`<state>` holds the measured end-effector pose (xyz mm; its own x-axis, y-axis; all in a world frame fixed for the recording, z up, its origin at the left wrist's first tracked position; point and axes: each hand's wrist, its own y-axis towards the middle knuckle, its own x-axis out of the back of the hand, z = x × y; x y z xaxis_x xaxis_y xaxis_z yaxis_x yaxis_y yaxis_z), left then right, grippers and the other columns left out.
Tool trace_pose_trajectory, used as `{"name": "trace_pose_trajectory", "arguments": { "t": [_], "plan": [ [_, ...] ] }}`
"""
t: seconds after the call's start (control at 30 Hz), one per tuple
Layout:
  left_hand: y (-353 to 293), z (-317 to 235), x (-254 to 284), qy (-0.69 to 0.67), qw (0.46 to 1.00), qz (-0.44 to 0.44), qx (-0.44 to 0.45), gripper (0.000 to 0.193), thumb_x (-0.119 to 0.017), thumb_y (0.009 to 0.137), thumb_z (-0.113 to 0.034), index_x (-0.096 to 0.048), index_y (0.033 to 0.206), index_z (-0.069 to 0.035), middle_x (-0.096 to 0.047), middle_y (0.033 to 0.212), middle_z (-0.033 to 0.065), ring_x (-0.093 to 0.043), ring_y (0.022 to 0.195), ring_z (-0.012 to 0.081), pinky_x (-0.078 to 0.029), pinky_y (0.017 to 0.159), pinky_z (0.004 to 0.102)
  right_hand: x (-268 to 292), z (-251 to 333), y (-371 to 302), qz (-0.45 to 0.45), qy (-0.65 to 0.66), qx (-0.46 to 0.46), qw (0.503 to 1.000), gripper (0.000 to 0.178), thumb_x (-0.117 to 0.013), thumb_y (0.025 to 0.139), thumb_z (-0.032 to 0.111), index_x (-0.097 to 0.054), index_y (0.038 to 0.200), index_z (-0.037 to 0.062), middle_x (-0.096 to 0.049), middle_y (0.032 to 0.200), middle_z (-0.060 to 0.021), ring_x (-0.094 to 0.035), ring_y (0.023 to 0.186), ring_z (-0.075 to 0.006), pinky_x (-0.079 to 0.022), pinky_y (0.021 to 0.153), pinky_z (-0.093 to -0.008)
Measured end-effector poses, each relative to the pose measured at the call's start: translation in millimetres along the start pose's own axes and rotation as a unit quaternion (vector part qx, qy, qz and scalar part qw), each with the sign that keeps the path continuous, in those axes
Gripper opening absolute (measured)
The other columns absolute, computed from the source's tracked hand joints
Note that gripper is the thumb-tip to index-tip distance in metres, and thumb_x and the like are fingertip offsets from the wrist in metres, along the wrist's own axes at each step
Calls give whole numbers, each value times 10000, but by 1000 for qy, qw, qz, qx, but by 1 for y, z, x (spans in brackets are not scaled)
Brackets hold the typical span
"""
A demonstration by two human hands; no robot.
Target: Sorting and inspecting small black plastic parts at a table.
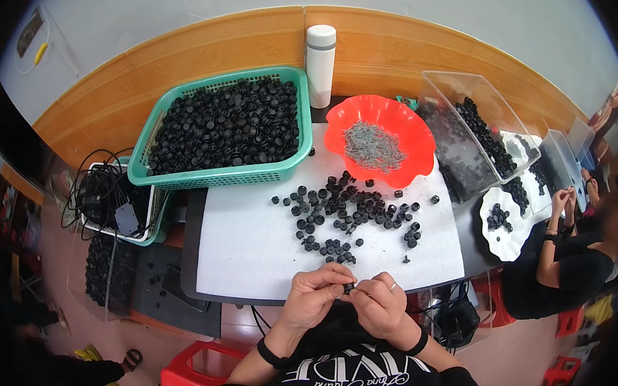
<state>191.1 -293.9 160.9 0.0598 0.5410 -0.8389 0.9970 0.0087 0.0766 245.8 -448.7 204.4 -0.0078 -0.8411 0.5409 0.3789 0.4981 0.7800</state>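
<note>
At the table's near edge my left hand point(311, 297) pinches a small black round plastic part point(348, 287) between thumb and fingertips. My right hand point(379, 305) is closed too, its fingertips meeting the same part from the other side. Any finer piece between the fingers is hidden. Just beyond my hands, many loose black plastic parts point(333, 248) lie scattered over a white mat point(248, 246). Thin metal pins point(375, 146) are heaped in a red scalloped dish point(416, 133) farther back.
A green basket point(303, 115) full of black parts stands back left, beside a white bottle point(321, 68). To the right are a clear bin point(463, 162) and a white scalloped plate point(507, 246). Another person point(575, 261) sits at far right. A red stool point(193, 377) is at lower left.
</note>
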Motion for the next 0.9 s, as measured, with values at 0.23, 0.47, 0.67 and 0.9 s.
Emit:
{"name": "trace_pose_trajectory", "arguments": {
  "t": [0.23, 0.47, 0.67, 0.9],
  "plan": [
    [0, 0, 1, 25, 1000, 8, -1, 160, -650, 908, 59, -725, 1050, 59, -624, 1121, 162, -645, 1003, 221, -563, 883, 300, 4, -2, 1, 17, -9, 4, 1000, 325, -862, 609, 22, -639, 845, 1, -601, 809, -81, -540, 619, -221, -419, 500, -298],
    [0, 2, 5, 7, 1000, 20, 9, 181, -624, 921, 87, -719, 1072, 61, -625, 1131, 138, -634, 1043, 208, -561, 884, 292, 5, -5, 1, 29, -1, 2, 1000, 352, -876, 598, 36, -625, 840, -12, -601, 805, -87, -555, 625, -219, -432, 490, -299],
    [0, 2, 1, -1, 1000, 5, 9, 158, -645, 917, 58, -719, 1056, 65, -625, 1106, 137, -643, 1008, 212, -592, 851, 300, 3, -5, 0, 19, 7, -13, 1000, 360, -879, 607, 53, -623, 846, -27, -610, 803, -107, -588, 626, -224, -462, 478, -300],
    [0, 1, -3, -14, 1000, -10, 6, 136, -656, 921, 28, -720, 1035, 66, -631, 1062, 125, -650, 967, 195, -600, 846, 290, 6, -10, 3, 60, 23, -30, 997, 349, -865, 631, 45, -626, 876, -17, -599, 802, -109, -599, 609, -245, -477, 496, -323]
  ]
}}
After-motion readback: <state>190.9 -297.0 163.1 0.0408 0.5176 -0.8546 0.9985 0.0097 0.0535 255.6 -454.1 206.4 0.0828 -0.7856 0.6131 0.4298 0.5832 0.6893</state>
